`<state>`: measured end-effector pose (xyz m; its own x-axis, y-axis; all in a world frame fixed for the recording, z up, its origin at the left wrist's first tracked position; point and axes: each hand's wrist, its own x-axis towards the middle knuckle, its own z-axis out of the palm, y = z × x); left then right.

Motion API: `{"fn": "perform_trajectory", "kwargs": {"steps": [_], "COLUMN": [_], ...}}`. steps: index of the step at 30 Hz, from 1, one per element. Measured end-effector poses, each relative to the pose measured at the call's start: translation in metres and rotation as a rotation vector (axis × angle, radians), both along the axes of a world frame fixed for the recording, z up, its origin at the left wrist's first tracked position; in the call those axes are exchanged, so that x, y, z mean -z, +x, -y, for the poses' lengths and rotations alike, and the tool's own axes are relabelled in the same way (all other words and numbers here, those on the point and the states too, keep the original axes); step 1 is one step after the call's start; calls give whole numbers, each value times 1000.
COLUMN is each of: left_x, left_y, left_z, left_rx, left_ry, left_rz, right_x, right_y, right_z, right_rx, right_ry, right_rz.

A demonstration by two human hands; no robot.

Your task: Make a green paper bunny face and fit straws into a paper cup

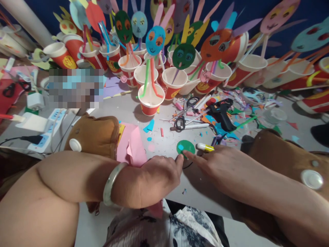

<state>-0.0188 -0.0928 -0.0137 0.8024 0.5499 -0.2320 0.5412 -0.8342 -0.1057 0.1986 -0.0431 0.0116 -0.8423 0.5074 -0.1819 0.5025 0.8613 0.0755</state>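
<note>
A green paper oval (190, 147) lies flat on the grey table, with a small light blue dot (181, 147) on its left part. My left hand (161, 175) is closed beside its lower left edge, fingers curled and one fingertip near the rim; whatever it may hold is hidden. My right hand (216, 164) comes from the right, open, its index finger stretched out onto the oval's lower middle. Just above that hand lies a white and yellow tube (205, 147). Folded pink paper (131, 144) is left of the oval.
Decorated paper cups (151, 109) with colourful paper faces line the back. A black glue gun (223, 113), scissors (180, 121) and paper scraps lie behind my hands. Brown cushions (95, 135) flank the work spot. A power strip (50, 130) with cables is at the left.
</note>
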Motion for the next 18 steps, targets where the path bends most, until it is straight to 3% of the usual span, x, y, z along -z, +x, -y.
{"fn": "perform_trajectory", "kwargs": {"steps": [5,11,18], "left_x": [3,4,3], "left_y": [1,1,1], "left_z": [-1,-4,-5], "left_rx": [-9,-13,8], "left_ry": [10,-27,-86], "left_rz": [9,25,19], "right_x": [5,12,11], "right_y": [-4,-4,-9], "right_z": [5,1,2], "right_rx": [10,55,98], "right_ry": [4,-22,-56], "right_rz": [89,37,159]}}
